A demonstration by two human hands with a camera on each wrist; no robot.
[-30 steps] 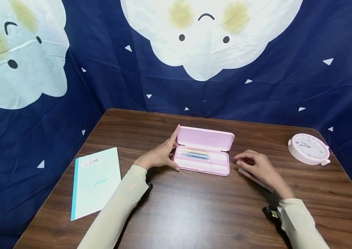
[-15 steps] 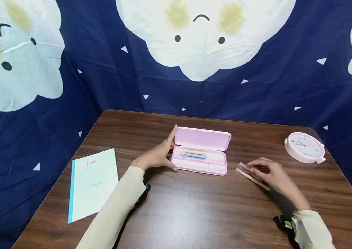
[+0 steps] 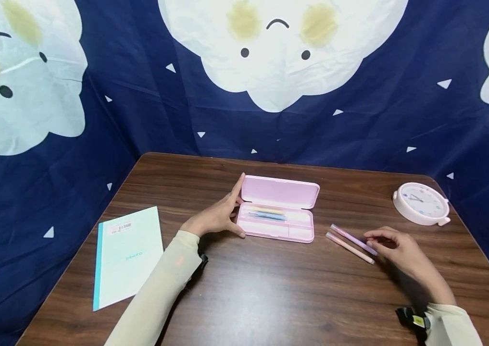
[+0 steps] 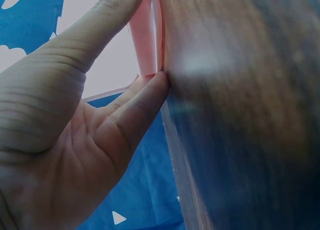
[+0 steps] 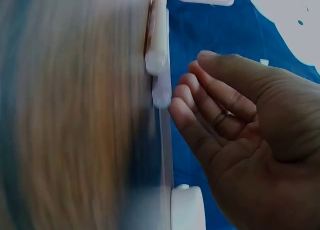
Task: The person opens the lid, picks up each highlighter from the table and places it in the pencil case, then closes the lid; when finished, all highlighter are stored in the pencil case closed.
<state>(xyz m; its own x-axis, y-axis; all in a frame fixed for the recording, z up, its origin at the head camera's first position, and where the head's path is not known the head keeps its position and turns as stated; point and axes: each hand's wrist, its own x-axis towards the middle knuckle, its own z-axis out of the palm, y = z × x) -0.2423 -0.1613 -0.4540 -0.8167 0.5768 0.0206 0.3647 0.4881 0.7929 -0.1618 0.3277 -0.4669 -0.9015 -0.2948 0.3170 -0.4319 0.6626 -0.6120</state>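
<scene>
A pink pencil case [image 3: 300,234] lies open on the table, its lid [image 3: 281,191] folded back. Inside are a yellow pen [image 3: 270,210] and a blue pen [image 3: 269,216]. My left hand [image 3: 216,216] spans the case's left end, thumb at the front corner and straight index finger along the lid's edge. To the right of the case lie a purple pen [image 3: 350,237] and a peach-coloured pen [image 3: 350,248], side by side. My right hand [image 3: 404,252] hovers by the purple pen's near end, fingers loosely bent and holding nothing; the right wrist view shows the fingertips beside the pens.
A pale green notebook [image 3: 129,259] with a blue spine lies at the left. Far right on the wooden table [image 3: 261,293] rests a pink-and-white clock [image 3: 421,204]. A dark blue cloth [image 3: 227,120] with clouds hangs behind the table.
My right hand has set the purple pen down beside the peach one, let go and drawn back to the right. My left hand stays at the pencil case.
</scene>
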